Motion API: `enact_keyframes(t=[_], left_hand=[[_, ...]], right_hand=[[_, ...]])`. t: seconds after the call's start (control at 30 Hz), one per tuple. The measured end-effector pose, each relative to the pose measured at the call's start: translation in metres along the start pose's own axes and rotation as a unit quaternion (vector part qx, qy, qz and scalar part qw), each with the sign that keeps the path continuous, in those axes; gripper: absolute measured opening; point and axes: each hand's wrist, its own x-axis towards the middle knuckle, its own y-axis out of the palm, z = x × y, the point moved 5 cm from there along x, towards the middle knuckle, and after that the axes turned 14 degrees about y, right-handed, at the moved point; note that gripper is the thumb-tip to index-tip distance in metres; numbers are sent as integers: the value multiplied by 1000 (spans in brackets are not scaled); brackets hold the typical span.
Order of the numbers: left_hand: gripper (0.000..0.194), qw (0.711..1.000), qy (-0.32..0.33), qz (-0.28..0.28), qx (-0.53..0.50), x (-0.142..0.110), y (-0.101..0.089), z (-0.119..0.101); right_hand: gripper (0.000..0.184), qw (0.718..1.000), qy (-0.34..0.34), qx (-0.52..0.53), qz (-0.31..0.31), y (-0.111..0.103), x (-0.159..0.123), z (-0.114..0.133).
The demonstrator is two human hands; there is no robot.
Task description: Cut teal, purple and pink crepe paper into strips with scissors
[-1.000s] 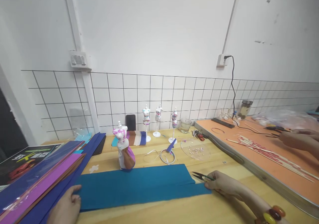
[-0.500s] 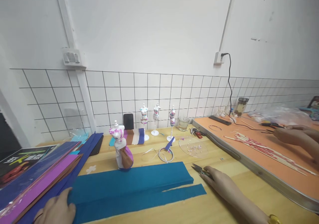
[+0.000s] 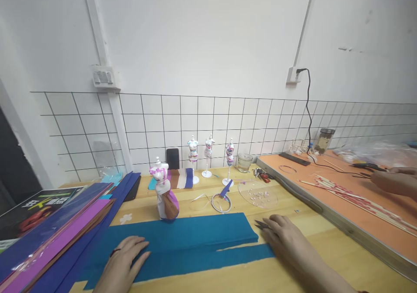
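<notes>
A long teal sheet (image 3: pixel 182 232), like crepe paper or thin cloth, lies across the wooden table in front of me. A slit partly splits a narrow strip from its right end. My left hand (image 3: pixel 125 260) rests on the left part of this sheet, fingers spread. Just past the right end, my right hand (image 3: pixel 285 236) is closed over small dark scissors (image 3: pixel 261 225); their blades point left and the handles are hidden beneath the fingers. Beyond the sheet stands a small dress-form figure (image 3: pixel 166 193) with a purple, brown and white skirt.
Three small dress forms (image 3: pixel 208 152) stand behind, near a ring (image 3: pixel 221 202), a clear disc of beads (image 3: pixel 259 193) and a glass cup (image 3: pixel 244 162). Coloured sheets (image 3: pixel 65 236) lie left. On the orange table (image 3: pixel 345 171) right are red-and-cream sticks (image 3: pixel 355 199) and another person's hand (image 3: pixel 395 182).
My left hand has moved right, from the sheet's left edge onto it. My right hand has shifted over the scissors, covering more of them and touching the strip's end. The view turned slightly left.
</notes>
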Motion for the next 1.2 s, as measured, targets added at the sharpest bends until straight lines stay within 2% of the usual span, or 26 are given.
enact_keyframes(t=[0.1,0.3,0.53,0.77,0.83,0.93,1.1,1.2], left_hand=[[20,1000,10,10,-8,0,3,-1],[12,995,92,18,36,-2,9,2],[24,978,121,96,141,0,13,-8],[26,973,136,87,164,2,13,-7],[28,973,135,82,170,3,12,-7],[32,971,120,83,191,2,10,-6],[45,959,91,129,235,-1,9,-4],[54,955,66,148,247,-5,8,-4]], right_hand=[[32,991,-73,48,98,3,1,27],[25,971,-163,57,165,16,3,61],[31,973,-171,72,140,22,7,68],[26,977,-186,93,46,17,7,66],[28,977,-194,86,37,18,6,64],[33,975,-210,51,59,19,3,64],[34,973,-192,15,130,13,-8,68],[31,971,-185,14,149,9,-12,71]])
